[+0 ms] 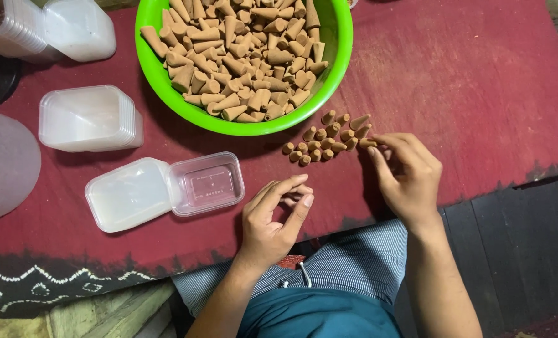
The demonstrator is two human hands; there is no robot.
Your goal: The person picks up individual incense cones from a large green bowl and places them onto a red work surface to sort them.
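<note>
Right hand (406, 175): resting on the red cloth (479, 81) covering the tabletop, fingers curled forward, fingertips (374, 145) pinching one small tan cone (367, 143) at the right edge of a cluster. The grip is a light fingertip hold; the rest of the hand is relaxed.

Left hand (276, 216): raised slightly above the cloth, thumb and index finger brought near each other. Whether a cone sits between them cannot be told; no object is visible in the hand.

Cluster of cones (323, 141): about a dozen and a half small tan cones, most standing upright in rough rows on the cloth, a few at the upper right lying on their sides. The cluster lies just below the rim of the green bowl and directly left of the right hand.

Green bowl (336, 59): round, bright green plastic, heaped with loose cones of the same kind, lying in all directions.

Open clear box (207, 184): small hinged plastic container, empty, lid (129, 194) folded flat to its left, sitting left of the left hand.

Stack of clear boxes (88, 119): nested, further left; a second stack (53, 28) at the upper left corner.

Lower edge of view: striped trousers (354, 263) and a teal garment (316, 319).
</note>
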